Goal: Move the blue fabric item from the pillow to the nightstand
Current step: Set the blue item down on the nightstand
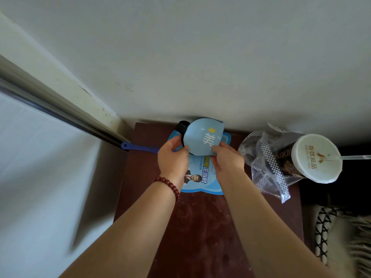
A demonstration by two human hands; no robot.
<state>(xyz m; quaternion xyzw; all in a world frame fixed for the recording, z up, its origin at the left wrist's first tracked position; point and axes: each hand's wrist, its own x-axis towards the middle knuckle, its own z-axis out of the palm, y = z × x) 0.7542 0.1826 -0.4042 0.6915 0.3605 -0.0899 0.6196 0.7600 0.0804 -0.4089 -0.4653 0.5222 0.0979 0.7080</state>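
Over the nightstand (pixel 200 227), the left hand (pixel 172 157) and the right hand (pixel 226 159) each pinch a lower edge of the blue fabric item (pixel 202 138), fingers closed on it. It hangs just above a fan (pixel 202 183) lying on the nightstand. A bag (pixel 267 163) and a cup (pixel 315 157) stand at the nightstand's right side.

Head view, steeply down (close) over nightstand (pixel 200 227).

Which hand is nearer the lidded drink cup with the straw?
Right. The right hand is across a clear bag from the cup; the left hand is farther away, at the blue fabric item's opposite edge.
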